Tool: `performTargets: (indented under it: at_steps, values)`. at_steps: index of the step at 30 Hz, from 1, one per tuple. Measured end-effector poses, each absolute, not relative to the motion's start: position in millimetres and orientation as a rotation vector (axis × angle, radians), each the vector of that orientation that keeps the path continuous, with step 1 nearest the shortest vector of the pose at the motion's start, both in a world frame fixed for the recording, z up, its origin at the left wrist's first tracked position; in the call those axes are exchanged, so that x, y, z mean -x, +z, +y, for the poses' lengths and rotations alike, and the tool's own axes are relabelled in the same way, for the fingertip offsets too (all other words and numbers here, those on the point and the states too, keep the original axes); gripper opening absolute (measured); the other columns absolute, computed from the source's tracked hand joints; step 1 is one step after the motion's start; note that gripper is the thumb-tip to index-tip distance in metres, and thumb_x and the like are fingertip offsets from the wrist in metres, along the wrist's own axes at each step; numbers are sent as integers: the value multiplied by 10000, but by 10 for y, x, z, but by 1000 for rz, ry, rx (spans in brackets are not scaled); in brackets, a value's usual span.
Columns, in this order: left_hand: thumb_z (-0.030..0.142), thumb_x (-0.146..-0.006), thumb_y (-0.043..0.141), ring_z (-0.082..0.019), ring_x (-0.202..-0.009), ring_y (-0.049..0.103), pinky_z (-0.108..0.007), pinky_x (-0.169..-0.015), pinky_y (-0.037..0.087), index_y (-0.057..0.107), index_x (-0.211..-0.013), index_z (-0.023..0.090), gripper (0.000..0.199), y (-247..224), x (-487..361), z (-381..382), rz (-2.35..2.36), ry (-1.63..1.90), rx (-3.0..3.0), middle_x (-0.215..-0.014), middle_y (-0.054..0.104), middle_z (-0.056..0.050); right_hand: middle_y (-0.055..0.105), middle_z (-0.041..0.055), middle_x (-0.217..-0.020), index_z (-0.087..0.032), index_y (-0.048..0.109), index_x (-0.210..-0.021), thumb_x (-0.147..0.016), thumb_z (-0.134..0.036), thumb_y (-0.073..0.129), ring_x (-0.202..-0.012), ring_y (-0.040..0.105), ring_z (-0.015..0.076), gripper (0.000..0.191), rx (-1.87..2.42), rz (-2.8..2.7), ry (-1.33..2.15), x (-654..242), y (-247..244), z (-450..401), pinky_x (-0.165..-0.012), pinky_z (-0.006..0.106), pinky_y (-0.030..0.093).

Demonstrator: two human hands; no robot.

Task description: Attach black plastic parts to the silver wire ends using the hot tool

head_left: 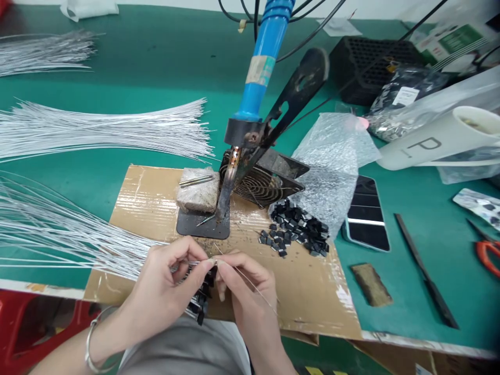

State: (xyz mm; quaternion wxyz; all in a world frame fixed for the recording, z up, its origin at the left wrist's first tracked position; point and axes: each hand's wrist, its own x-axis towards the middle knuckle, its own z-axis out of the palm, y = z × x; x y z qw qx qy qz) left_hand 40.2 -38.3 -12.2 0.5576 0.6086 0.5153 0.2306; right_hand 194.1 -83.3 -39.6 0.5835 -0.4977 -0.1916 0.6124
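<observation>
1. At lower centre, the left hand (166, 286) pinches a wire (193, 263); the right hand (250, 294) meets it, its exact hold hidden
2. Black pieces (202, 299) beneath look already fitted; loose chips (299, 229), centre right, seem unused
3. Above centre, a soldering iron (255, 88) stands just beyond, limiting forward room

Left hand (167, 286): bare, with slender fingers. Left wrist: one bangle (92, 338), silver-coloured, slim, rounded, smooth and shiny, with a small thicker section on its upper side. Left forearm: bare as far as visible. Right hand (248, 286): bare, wrist unadorned. Garment (187, 351) at lap: plain grey cloth, softly creased, paler strip (242, 346) along the right side.
</observation>
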Motion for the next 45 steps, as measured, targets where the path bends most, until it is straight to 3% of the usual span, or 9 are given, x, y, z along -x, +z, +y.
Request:
performTargets:
  at_steps: [17, 32, 41, 45]
  values:
    - [386, -989, 597, -128, -578, 416, -270, -505, 271, 651, -790, 184, 288, -76, -409, -339, 1167, 536, -1414, -685, 581, -7, 681, -1, -581, -214, 835, -676, -695, -446, 973, -462, 512, 59, 271, 1064, -384, 1662, -2109, -410, -745, -424, 150, 388]
    - [326, -1000, 607, -121, -545, 411, -251, -499, 321, 663, -825, 200, 223, -174, -452, -415, 1214, 679, -1471, -636, 551, 25, 648, -12, -563, -214, 850, -718, -716, -436, 963, -431, 498, 43, 249, 1013, -311, 1628, -2023, -425, -753, -415, 132, 396]
    - [220, -997, 618, -85, -503, 337, -211, -461, 270, 660, -780, 184, 224, -185, -518, -453, 1263, 801, -1590, -580, 500, 59, 651, -8, -558, -207, 845, -705, -718, -404, 947, -426, 472, 51, 222, 1030, -276, 1577, -1974, -423, -742, -412, 151, 399]
    - [240, -997, 609, -94, -515, 392, -213, -476, 326, 655, -786, 182, 224, -222, -538, -456, 1260, 814, -1544, -609, 555, 35, 653, -5, -559, -202, 844, -704, -722, -412, 946, -424, 473, 53, 234, 1037, -287, 1561, -1967, -424, -751, -416, 161, 412]
